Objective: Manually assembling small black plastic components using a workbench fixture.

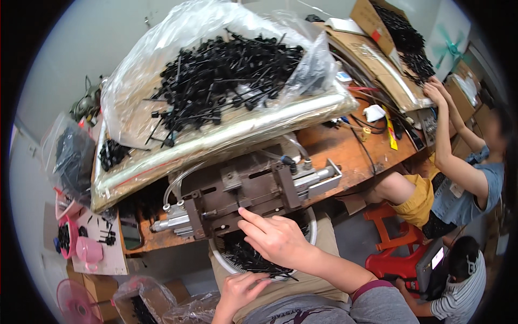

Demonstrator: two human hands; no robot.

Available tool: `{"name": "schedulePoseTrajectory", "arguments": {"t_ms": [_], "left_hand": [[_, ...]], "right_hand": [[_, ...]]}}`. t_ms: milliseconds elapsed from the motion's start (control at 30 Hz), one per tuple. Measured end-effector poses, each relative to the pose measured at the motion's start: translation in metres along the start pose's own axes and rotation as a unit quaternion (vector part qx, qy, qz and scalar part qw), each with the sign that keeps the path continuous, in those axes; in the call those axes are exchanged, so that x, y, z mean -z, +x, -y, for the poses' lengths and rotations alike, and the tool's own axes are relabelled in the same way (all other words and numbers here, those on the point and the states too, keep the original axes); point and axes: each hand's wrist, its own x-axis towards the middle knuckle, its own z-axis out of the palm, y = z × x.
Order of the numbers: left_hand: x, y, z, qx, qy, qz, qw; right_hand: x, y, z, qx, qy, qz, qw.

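Observation:
My right hand (278,237) reaches over the front of a brown metal fixture (251,186). Its fingertips are pinched at the middle of the fixture, where a thin black piece (240,204) shows just beyond them. My left hand (240,289) is low, at the near rim of a white round basket (218,256) on my lap. Its thumb and fingers come together beside the long black plastic parts (251,254) that fill the basket; what lies between them, if anything, is hidden. Silver air cylinders (318,181) flank the fixture on both sides.
Behind the fixture, a heap of black stemmed parts (226,70) lies in clear plastic on a board. Cables and small tools cover the wooden bench (340,146) at right. One co-worker (464,183) handles black parts; another person (458,281) sits near red stools (391,262).

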Motion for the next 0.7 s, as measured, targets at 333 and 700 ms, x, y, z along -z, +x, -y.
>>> {"name": "schedulePoseTrajectory", "arguments": {"t_ms": [333, 700], "left_hand": [[-0.049, -0.050, 0.143, 0.253, -0.047, -0.280, 0.925], [-0.062, -0.028, 0.194, 0.375, 0.072, -0.083, 0.921]], "right_hand": [[-0.010, -0.127, -0.024, -0.102, 0.084, -0.044, 0.990], [-0.024, -0.208, -0.014, -0.072, 0.002, 0.204, 0.976]]}}
